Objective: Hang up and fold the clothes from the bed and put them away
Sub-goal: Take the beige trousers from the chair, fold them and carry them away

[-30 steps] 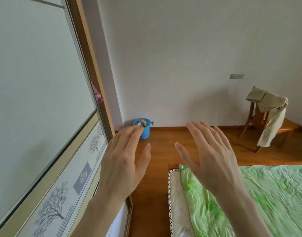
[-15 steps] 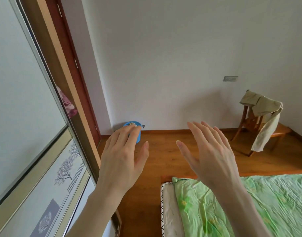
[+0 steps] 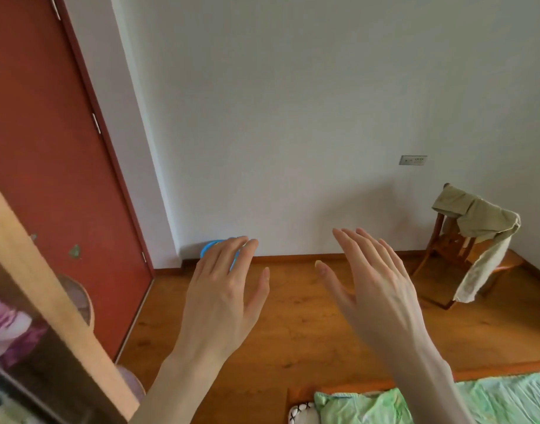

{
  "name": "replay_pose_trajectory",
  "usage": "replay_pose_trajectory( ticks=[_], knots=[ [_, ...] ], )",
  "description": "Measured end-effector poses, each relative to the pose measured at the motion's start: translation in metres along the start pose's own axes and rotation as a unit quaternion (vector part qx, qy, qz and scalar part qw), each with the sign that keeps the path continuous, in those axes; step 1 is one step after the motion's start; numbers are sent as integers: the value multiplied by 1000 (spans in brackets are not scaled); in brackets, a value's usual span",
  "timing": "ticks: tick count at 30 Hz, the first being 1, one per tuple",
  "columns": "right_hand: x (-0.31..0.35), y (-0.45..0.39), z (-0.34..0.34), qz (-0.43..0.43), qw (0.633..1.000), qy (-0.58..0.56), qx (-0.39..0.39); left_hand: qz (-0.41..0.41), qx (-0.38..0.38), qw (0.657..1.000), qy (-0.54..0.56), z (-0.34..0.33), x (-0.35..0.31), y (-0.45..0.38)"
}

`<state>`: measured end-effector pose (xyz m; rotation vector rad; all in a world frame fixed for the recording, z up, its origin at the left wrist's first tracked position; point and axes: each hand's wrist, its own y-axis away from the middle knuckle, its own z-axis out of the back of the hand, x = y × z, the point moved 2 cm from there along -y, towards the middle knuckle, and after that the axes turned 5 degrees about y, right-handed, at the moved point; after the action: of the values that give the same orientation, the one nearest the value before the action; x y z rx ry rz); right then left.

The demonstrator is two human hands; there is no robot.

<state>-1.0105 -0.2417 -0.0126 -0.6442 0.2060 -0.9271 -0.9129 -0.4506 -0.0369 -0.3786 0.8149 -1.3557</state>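
Ahead, left hand [image 3: 224, 296] and right hand [image 3: 377, 290] hover with fingers released, partly hiding a blue bin [image 3: 208, 248].

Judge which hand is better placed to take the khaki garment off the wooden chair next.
Right, probably. The right hand is open and empty on the side of the khaki garment; the left hand, also empty, lies farther away.
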Motion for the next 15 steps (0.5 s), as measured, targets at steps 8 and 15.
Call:
replay_pose_trajectory(
  ticks=[8,15],
  knots=[
    [1,-76,-60,0,1000,11,9,24,16,1000,6,-60,63,-69],
    [-11,-133,-110,-21,999,9,25,34,13,999,29,-110,97,-127]
  ],
)
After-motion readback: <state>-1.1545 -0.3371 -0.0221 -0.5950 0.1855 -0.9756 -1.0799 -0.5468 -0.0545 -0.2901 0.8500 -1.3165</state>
